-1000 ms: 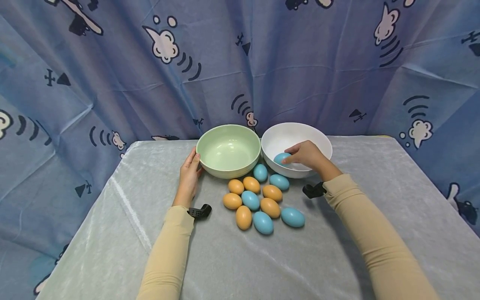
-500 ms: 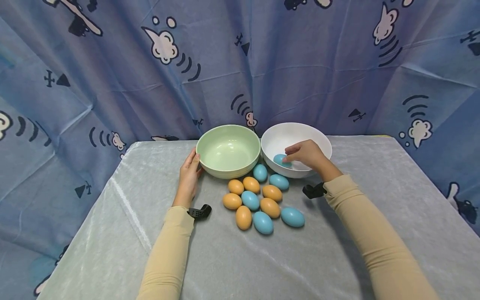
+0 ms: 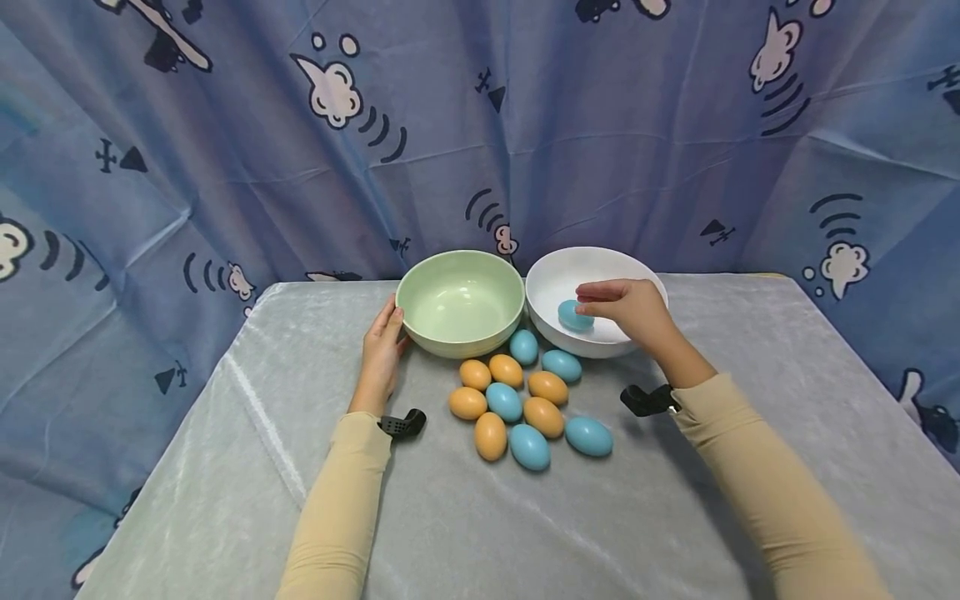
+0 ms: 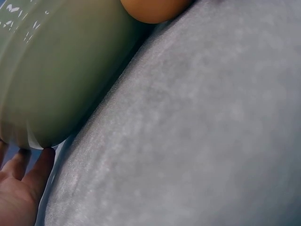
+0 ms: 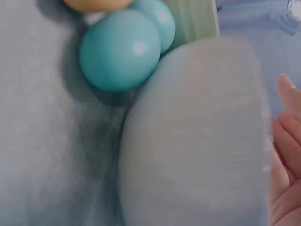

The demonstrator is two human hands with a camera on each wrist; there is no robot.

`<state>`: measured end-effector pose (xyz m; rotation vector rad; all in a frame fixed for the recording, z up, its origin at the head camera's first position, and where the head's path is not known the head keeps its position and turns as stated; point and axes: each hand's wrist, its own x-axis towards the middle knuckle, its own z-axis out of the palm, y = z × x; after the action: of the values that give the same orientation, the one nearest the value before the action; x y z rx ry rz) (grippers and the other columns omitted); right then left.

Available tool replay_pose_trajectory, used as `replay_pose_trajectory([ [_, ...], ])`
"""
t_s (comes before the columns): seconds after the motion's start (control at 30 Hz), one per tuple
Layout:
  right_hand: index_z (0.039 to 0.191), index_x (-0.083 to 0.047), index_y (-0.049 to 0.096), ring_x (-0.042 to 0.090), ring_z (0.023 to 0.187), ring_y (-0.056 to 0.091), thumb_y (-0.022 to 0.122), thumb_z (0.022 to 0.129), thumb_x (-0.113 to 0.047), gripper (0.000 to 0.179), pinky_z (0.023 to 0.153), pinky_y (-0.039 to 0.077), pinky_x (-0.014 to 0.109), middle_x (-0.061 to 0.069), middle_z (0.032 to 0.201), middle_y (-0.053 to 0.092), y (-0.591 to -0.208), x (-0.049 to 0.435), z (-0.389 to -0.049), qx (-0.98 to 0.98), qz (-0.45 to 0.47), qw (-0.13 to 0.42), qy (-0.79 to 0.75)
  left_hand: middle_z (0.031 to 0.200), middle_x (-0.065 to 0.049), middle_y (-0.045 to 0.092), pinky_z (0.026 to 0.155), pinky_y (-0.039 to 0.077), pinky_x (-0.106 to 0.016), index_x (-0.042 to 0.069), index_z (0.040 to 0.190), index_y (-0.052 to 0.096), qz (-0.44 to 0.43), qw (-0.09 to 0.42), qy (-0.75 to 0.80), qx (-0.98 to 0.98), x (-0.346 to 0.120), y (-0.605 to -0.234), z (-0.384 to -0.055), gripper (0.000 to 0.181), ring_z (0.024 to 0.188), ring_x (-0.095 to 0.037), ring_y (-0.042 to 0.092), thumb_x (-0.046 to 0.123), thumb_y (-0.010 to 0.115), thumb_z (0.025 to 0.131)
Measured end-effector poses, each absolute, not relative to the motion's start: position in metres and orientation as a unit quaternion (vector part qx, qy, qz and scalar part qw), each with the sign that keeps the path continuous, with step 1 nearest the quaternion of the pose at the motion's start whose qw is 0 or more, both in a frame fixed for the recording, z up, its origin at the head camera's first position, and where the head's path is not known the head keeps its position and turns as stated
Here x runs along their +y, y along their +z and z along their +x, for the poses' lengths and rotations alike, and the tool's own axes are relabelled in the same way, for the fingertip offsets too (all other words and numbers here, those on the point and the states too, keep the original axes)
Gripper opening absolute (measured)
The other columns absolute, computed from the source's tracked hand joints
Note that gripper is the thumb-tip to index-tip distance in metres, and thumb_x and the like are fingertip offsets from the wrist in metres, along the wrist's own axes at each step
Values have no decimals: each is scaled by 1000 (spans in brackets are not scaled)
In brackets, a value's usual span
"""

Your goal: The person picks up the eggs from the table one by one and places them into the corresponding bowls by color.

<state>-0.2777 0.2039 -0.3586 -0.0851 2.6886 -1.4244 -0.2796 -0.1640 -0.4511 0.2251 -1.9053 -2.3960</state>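
In the head view my left hand [image 3: 381, 350] touches the left side of a pale green bowl [image 3: 460, 302]; the left wrist view shows its fingertips against the outer wall. My right hand [image 3: 630, 310] hovers over the white bowl [image 3: 551, 279], its fingers extended and apart. A blue egg [image 3: 572, 315] lies inside that bowl, partly covered by the thumb. No egg shows between the fingers in the right wrist view, though the white bowl's wall hides part of the hand.
Several orange eggs [image 3: 491, 437] and blue eggs [image 3: 529, 447] lie loosely grouped on the grey cloth-covered table [image 3: 465, 533] in front of the bowls. A blue patterned curtain [image 3: 450, 125] hangs behind the table.
My right hand has let go of the blue egg and shifted to the right. The egg has moved slightly rightward inside the white bowl. My left hand stays at the green bowl.
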Motion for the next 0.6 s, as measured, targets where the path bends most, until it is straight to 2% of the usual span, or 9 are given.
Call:
replay_pose_trajectory([
  [0.13,132,-13,66,-8,109,61,78,84,-46,59,91,49,11,8,133,66,-351,208,-255,878,-40,60,-473,163,7,30,120,35,-40,23,157,33,76,37,-782,-618,-164,-451,-280,57,148,-13,34,38,50,104],
  [0.2,132,-13,66,-12,106,58,78,84,-45,59,87,47,6,7,134,66,-348,210,-244,873,-43,67,-482,163,8,31,120,35,-39,24,156,34,78,37,-782,-617,-164,-451,-281,57,148,-13,34,38,50,104],
  [0.27,131,-12,66,-14,106,57,79,84,-45,59,86,47,5,5,133,67,-347,212,-232,869,-44,71,-487,163,8,31,120,35,-39,24,156,34,77,38,-782,-617,-164,-451,-281,57,148,-12,34,39,50,104],
  [0.47,127,-11,69,-17,104,58,81,83,-39,54,84,49,6,-16,115,73,-349,216,-203,863,-50,68,-499,163,6,31,120,34,-42,23,156,35,69,43,-780,-620,-165,-452,-281,57,148,-14,34,38,50,104],
  [0.6,126,-8,70,-14,102,62,81,83,-35,52,83,52,10,-11,115,74,-355,220,-187,856,-65,74,-507,163,4,31,120,34,-42,22,156,35,66,41,-779,-622,-165,-452,-280,56,149,-15,33,38,50,104],
])
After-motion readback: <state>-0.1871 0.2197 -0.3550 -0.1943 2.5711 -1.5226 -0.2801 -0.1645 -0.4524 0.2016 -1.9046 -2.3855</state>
